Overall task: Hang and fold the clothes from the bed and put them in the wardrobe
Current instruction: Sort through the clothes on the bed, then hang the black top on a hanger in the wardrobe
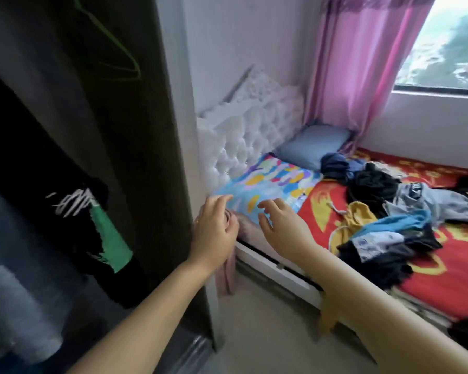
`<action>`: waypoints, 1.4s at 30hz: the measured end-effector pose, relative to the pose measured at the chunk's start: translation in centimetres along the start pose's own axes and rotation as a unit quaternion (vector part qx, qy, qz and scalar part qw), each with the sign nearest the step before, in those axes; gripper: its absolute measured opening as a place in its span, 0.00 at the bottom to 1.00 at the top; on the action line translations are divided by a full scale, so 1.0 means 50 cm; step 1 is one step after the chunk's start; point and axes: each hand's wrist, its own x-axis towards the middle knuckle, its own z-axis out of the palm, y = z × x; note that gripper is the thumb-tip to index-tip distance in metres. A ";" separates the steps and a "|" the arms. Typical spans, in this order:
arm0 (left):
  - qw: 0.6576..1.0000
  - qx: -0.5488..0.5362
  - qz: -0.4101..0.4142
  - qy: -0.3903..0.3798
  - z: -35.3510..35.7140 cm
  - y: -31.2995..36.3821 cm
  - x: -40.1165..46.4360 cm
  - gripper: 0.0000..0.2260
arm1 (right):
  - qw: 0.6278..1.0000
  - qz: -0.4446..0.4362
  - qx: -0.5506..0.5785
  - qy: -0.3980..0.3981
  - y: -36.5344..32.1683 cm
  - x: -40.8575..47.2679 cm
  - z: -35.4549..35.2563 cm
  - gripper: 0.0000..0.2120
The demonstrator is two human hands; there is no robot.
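Observation:
A heap of clothes lies on the red bed at the right: black, grey, blue and yellow garments. The open wardrobe stands at the left, with a black garment showing white lettering and a green patch hanging inside. A green hanger hangs above it. My left hand and my right hand are held out in the air between the wardrobe edge and the bed corner, fingers loose, holding nothing.
A bright patterned pillow and a blue pillow lie by the white tufted headboard. A pink curtain hangs beside the window. A strip of pale floor runs between wardrobe and bed.

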 end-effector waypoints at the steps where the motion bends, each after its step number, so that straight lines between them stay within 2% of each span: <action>1: 1.000 -0.018 -0.005 -0.020 0.043 0.012 -0.017 0.20 | 0.999 0.023 -0.023 -0.016 0.041 -0.037 -0.007 0.15; 3: 0.998 -0.037 -0.002 -0.058 0.129 0.039 -0.050 0.20 | 0.995 0.071 -0.055 -0.047 0.122 -0.112 -0.023 0.16; 7: 0.982 -0.053 -0.002 -0.181 0.275 0.108 -0.094 0.17 | 0.971 0.196 -0.090 -0.102 0.273 -0.239 -0.074 0.15; 10: 0.965 -0.054 -0.008 -0.257 0.367 0.143 -0.101 0.18 | 0.952 0.272 -0.099 -0.104 0.365 -0.312 -0.105 0.14; 17: 0.934 -0.067 0.000 -0.352 0.541 0.178 -0.089 0.17 | 0.909 0.379 -0.091 -0.148 0.525 -0.392 -0.113 0.12; 28: 0.897 -0.068 0.055 -0.434 0.876 0.256 0.145 0.16 | 0.859 0.474 -0.080 -0.176 0.821 -0.260 -0.150 0.14; 37: 0.858 -0.011 0.071 -0.509 1.117 0.299 0.264 0.16 | 0.817 0.538 -0.022 -0.206 1.051 -0.189 -0.143 0.14; 42: 0.855 0.007 0.024 -0.518 1.298 0.331 0.321 0.17 | 0.798 0.556 0.012 -0.231 1.251 -0.164 -0.141 0.16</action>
